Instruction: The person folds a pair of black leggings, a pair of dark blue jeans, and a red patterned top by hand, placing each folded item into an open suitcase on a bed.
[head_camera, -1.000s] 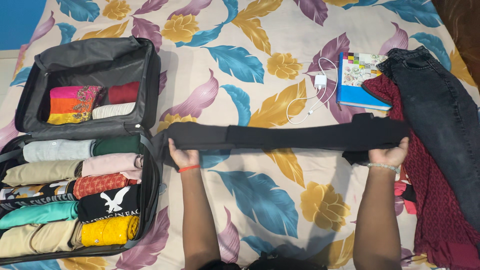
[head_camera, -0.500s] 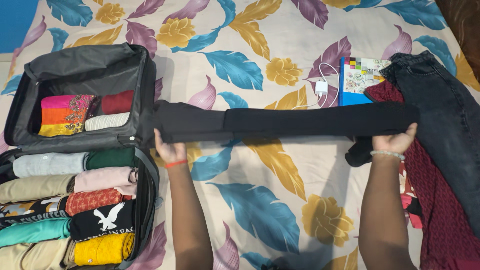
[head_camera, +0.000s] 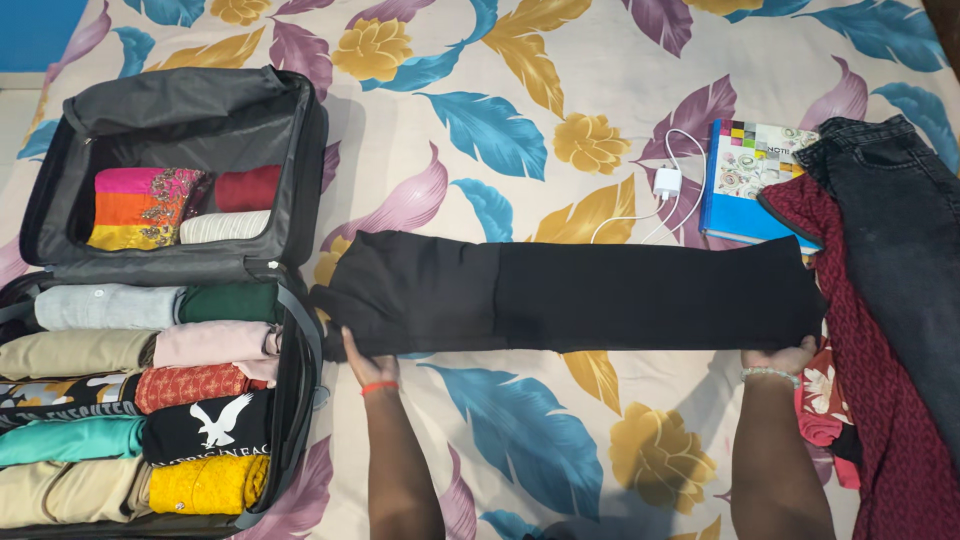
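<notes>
On bedsheet (head_camera: 620, 60), black trousers (head_camera: 570, 295), fingers hidden

Long black folded trousers (head_camera: 580, 293) stretched flat across floral-print bedsheet (head_camera: 520, 90), left hand (head_camera: 362, 362) at near-left edge, right hand (head_camera: 778, 357) at near-right edge. Open grey fabric suitcase (head_camera: 300, 130) left, rolled clothes inside. White charger with cable (head_camera: 664, 184) and blue-spined notebook (head_camera: 745, 170) behind trousers, dark denim jeans (head_camera: 905, 230) far right.

Open suitcase (head_camera: 300, 150), notebook (head_camera: 745, 180), charger (head_camera: 666, 183), jeans (head_camera: 900, 230)
</notes>
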